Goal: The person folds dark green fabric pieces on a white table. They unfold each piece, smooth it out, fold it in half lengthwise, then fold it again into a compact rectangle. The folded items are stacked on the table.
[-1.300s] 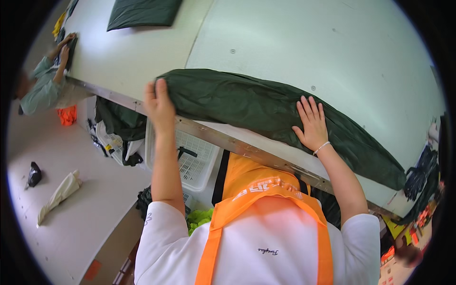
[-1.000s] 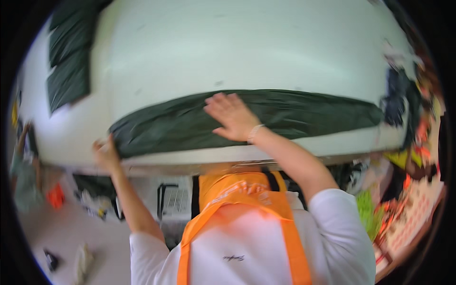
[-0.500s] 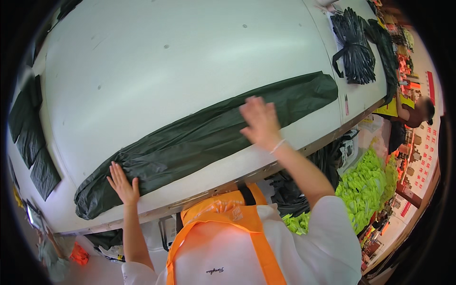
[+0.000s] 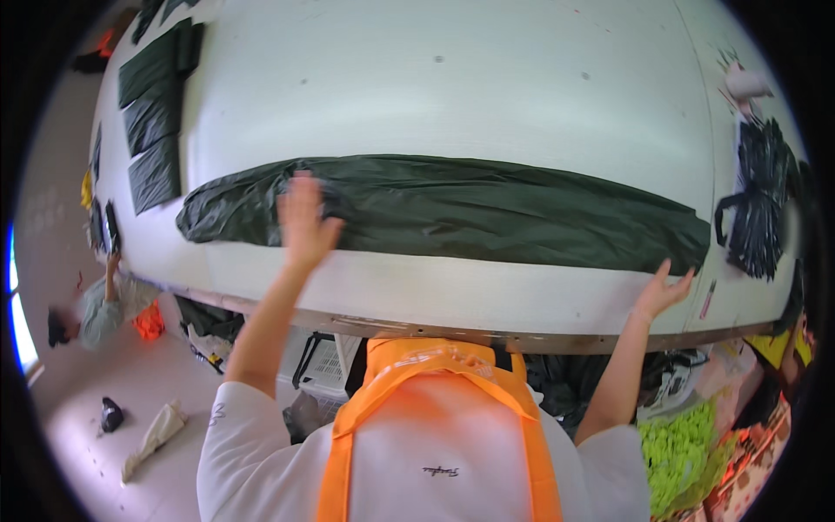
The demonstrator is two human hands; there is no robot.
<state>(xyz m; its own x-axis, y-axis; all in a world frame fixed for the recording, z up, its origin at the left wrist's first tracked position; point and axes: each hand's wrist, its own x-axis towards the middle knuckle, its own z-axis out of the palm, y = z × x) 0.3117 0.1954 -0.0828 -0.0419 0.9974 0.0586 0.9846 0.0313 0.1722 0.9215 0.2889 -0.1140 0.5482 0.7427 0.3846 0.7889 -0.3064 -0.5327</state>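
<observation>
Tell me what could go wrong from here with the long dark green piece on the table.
The dark green piece is wrinkled near the left hand, so pressing there might set creases. The right hand is at its near right corner; a tug could skew it. A slim reddish object lies close to that hand and might get knocked.

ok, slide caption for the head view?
Long dark-green strip on a white table, left hand over its left part, right hand at its right end.
</observation>
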